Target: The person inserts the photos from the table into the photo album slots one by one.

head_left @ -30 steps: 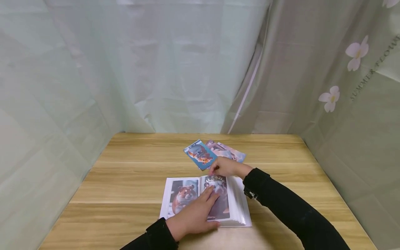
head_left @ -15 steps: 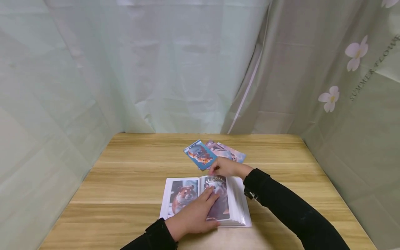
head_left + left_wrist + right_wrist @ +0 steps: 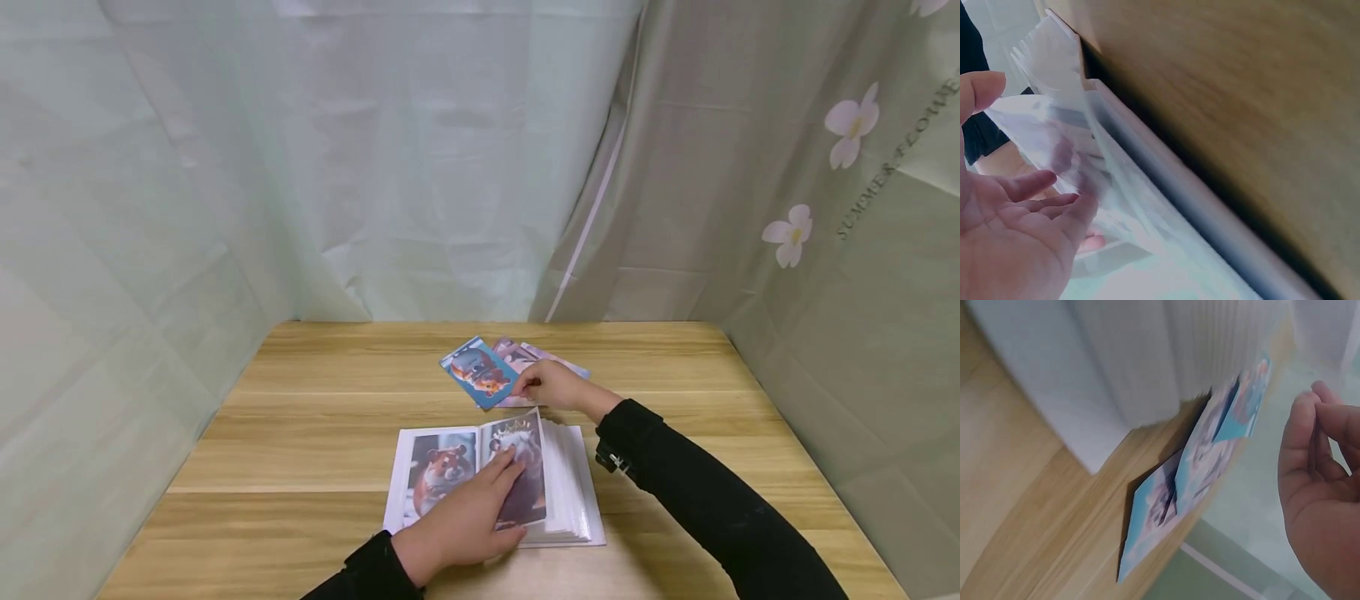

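Observation:
An open photo album lies on the table. Its left page shows a hamster picture; its right page holds a picture of a crowned animal, and that page's top right corner is raised. My left hand rests on the right page with fingers extended; in the left wrist view its fingers touch the clear sleeve. Above the album, my right hand has thumb and fingertips pressed together, apart from the page in the head view, with nothing seen between them. In the right wrist view, the sleeve's edge is near these fingertips.
Loose picture cards lie behind the album: a blue one on the left and pinkish ones overlapping it, partly covered by my right hand. A wooden table bears everything, with a pale curtain around its back and sides.
My right hand has moved up and to the right, off the album's top edge. The right page's top corner has risen. My left hand stays nearly in place.

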Tool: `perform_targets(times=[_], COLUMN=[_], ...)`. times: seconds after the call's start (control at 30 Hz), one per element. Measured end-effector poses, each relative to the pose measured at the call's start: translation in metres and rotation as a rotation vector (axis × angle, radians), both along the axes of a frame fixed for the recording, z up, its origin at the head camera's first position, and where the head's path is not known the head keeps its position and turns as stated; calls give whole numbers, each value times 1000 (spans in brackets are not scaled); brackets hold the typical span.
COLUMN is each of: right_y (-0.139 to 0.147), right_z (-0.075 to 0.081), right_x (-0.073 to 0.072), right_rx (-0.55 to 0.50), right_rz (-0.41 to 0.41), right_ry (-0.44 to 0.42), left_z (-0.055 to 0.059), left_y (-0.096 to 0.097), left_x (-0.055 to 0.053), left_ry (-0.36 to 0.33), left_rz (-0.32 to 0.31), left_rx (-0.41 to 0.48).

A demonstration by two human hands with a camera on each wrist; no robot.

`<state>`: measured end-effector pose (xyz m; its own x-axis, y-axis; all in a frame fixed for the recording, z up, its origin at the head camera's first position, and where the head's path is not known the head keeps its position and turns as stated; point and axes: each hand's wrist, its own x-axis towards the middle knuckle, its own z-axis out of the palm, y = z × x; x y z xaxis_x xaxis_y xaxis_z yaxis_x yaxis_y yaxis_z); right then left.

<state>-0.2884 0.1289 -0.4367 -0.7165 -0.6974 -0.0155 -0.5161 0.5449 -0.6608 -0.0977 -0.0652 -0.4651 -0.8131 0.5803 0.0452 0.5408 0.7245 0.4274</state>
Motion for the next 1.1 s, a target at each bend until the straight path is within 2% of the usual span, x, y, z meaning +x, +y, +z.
perform_targets(times=[0.23,0.4,0.57,0.7,0.9,1.1], right_y=[11,20,28,32,36,39], right_z=[3,5,2,1,4,3], right_x=[-1,-5,-9,-10,-10,-11], right_rx=[-33,-42,-57,-53,-69,-100], right_rz=[-83,-106,-120,-134,-154,-179], right_ry=[-50,-39,-6,-27,-85,-104], left_z=[13,26,38,45,47,40], left_y=[-1,-6,-18,-32,-53,-68], left_x=[2,4,4,4,9,14], left_ry=[8,-16,-34,-29,8,70], left_rz=[-28,-25,4,36,93,139], left_rx=[93,158,153,137,151,172])
